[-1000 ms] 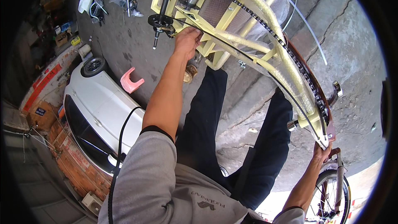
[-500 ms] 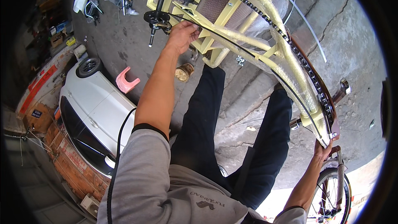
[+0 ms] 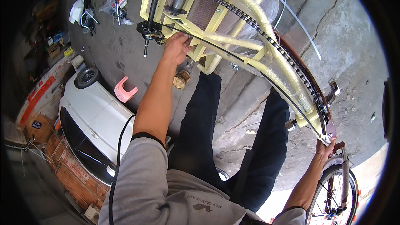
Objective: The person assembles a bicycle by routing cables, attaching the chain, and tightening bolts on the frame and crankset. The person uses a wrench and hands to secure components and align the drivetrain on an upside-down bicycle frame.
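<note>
A cream cycle frame, partly wrapped in clear film, lies slantwise before me. One black cable runs along its near side, and a chain follows the far side. My left hand is closed at the frame's left part, fingertips pinched by the cable, below the axle with its black round hub part. At the lower right, my right hand closes round the narrow end of the frame, where the cable also ends. Its fingers are partly hidden there.
A spoked wheel with a fork stands beyond my right hand. On the concrete floor are a pink plastic piece, a tan roll and bagged parts. A white car is parked at the left.
The frame and both hands appear slightly shifted: the left part lies lower and further left in view. More of the wheel shows at the right. Both hands keep their places on the frame.
</note>
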A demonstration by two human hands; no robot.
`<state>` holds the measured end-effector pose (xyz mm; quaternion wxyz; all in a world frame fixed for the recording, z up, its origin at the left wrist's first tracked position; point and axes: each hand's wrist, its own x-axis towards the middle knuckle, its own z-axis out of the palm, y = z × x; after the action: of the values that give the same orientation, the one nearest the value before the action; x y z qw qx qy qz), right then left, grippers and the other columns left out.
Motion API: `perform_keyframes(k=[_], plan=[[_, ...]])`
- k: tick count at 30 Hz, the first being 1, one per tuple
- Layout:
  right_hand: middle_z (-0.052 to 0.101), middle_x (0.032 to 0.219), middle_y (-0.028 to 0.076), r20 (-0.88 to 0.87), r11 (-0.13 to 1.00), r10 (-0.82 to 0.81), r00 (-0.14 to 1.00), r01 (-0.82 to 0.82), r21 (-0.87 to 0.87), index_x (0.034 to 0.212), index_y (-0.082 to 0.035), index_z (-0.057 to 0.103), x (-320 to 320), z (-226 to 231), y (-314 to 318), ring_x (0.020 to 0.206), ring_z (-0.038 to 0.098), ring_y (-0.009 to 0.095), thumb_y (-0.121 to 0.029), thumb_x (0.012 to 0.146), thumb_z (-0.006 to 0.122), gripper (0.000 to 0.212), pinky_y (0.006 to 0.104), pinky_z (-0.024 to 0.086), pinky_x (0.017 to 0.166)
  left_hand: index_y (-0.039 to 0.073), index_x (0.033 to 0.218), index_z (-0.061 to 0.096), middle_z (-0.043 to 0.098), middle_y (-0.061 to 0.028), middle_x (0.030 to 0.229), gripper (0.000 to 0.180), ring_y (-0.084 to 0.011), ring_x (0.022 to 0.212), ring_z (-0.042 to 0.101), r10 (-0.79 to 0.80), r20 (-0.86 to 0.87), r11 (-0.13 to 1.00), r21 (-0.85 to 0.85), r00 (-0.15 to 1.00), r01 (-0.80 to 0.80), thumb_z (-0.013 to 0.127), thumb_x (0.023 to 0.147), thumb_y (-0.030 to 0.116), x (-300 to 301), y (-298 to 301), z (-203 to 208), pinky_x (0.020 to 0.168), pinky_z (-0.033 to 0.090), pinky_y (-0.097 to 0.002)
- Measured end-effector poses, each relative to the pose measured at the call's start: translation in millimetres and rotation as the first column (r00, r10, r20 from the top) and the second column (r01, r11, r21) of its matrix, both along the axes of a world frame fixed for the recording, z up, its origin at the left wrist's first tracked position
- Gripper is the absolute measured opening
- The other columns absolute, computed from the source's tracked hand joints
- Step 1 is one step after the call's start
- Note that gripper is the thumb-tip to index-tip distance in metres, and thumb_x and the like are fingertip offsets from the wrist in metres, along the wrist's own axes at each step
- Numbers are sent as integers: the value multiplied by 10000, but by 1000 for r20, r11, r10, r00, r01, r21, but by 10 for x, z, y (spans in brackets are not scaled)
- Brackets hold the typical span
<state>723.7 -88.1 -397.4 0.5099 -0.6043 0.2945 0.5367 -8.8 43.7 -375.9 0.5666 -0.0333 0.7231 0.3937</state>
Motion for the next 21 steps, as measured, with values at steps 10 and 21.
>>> perform_keyframes(k=[10,21], plan=[[537,1314,202,-47,983,173,984,-175,-49,1354,40,420,-62,-360,176,1175,541,345,-312,947,517,546,476,440,1006,31,1090,576,611,-78,1078,169,-217,994,574,33,39,995,90,999,-36,530,927,35,-82,-20,29,949,477,-408],[527,1326,213,-55,987,156,986,-158,-29,1362,36,415,50,-396,58,1187,534,374,-321,968,462,534,517,453,991,26,1155,590,611,-81,1101,240,-215,1023,570,206,-33,978,25,978,-205,562,917,33,19,25,13,998,448,-396]])
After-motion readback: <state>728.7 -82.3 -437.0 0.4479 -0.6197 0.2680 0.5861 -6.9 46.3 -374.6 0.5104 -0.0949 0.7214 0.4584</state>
